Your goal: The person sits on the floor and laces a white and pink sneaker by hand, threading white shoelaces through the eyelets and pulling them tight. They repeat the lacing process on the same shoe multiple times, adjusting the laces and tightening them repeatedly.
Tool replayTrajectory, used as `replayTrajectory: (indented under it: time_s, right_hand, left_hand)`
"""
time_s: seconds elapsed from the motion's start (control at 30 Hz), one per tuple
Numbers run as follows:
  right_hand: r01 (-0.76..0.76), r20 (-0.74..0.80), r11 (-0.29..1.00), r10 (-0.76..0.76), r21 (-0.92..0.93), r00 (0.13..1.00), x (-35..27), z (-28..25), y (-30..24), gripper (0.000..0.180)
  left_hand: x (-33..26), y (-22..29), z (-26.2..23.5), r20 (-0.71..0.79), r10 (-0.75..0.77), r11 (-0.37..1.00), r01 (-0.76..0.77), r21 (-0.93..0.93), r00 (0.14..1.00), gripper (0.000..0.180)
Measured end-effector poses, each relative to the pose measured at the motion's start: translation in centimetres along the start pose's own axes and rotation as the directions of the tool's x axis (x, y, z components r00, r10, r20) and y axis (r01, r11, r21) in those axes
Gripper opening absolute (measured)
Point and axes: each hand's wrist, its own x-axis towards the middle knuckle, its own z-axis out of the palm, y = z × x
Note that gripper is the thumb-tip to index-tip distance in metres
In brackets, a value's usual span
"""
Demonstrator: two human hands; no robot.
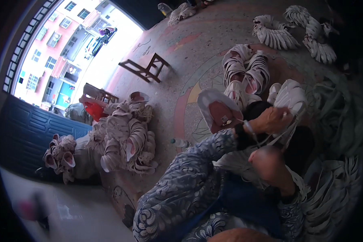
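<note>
In front of me at the right lies a white shoe (291, 97) with a slatted upper. My left hand (271, 120) is closed beside it, fingertips pinched near a thin white shoelace (281, 136). Another pale strand passes by its wrist. Just below, my right hand (269, 161) is curled into a fist, thumb up; it is blurred, and what lies inside is hidden. A shoe with a pinkish insole (220, 113) stands left of my left hand, its opening facing me. More white uppers rest across my lap, partly covered by my forearms.
Bundled white shoe uppers (246, 66) lie beyond my hands, with further bundles (275, 33) at far right. A large heap of uppers (127, 133) sits at left, near a small wooden stool (146, 69) and a bottle (180, 142). Dark green cloth (338, 117) lies right.
</note>
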Motion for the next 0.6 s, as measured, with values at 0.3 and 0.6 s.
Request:
replayTrajectory:
  time_s: [0.3, 0.6]
  right_hand:
    - [-0.1, 0.015, 0.938, 0.112, -0.333, 0.994, -2.3, -1.1, 2.5, 0.019]
    - [-0.466, -0.519, 0.726, 0.176, -0.506, 0.837, -3.3, -2.3, 11.2, 0.043]
  left_hand:
    - [-2.0, 2.0, 0.0, 0.4, -0.159, 0.864, 0.323, -0.387, 0.903, 0.026]
    - [-3.4, -1.4, 0.7, 0.162, 0.109, 0.975, -0.074, -0.209, 0.981, 0.02]
